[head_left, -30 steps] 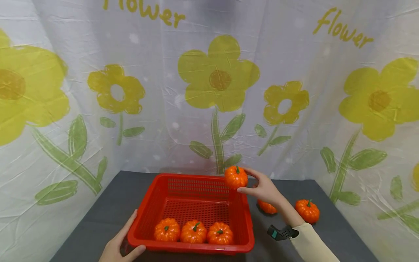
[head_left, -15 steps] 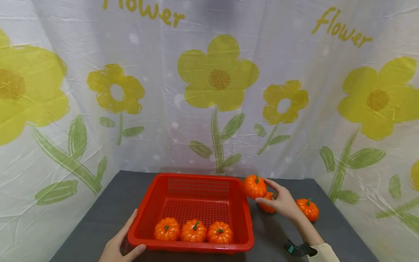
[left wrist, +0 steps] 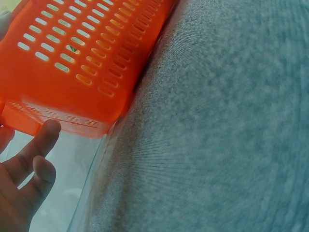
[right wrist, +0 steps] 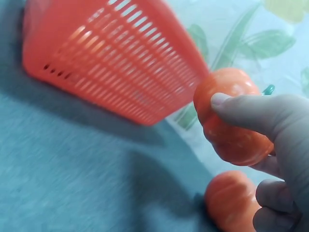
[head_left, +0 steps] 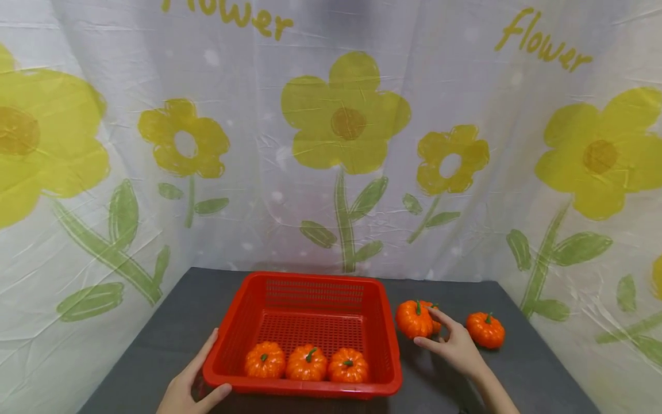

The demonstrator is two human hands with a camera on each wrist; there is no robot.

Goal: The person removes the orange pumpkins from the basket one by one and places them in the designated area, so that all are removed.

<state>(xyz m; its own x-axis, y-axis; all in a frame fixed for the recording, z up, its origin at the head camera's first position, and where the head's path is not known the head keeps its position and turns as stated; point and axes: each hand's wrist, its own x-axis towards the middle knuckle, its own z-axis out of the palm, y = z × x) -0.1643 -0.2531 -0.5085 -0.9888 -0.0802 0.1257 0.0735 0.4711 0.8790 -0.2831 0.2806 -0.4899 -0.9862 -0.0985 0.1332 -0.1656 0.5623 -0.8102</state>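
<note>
In the head view, my right hand (head_left: 455,348) pinches a small orange pumpkin (head_left: 414,319) with a green stem between thumb and fingers, right of the red basket (head_left: 305,386). The right wrist view shows this pumpkin (right wrist: 231,116) held off the dark surface, my thumb across its side. Another pumpkin (head_left: 435,328) is partly hidden behind it. My left hand (head_left: 188,379) rests at the basket's near left corner, thumb on the front rim and fingers, fairly straight, along the left side. Three pumpkins, the middle one (head_left: 306,363) among them, sit in a row inside the basket's near side.
One more pumpkin (head_left: 485,330) stands on the dark grey tabletop (head_left: 522,368) at the far right. Behind and at both sides hangs a white curtain (head_left: 248,190) printed with yellow flowers. The basket's far half shows its bare slotted floor.
My right hand has carried the pumpkin from above the basket's far right rim out to the right and downward, near the other pumpkin there. The left hand has stayed at the basket's corner.
</note>
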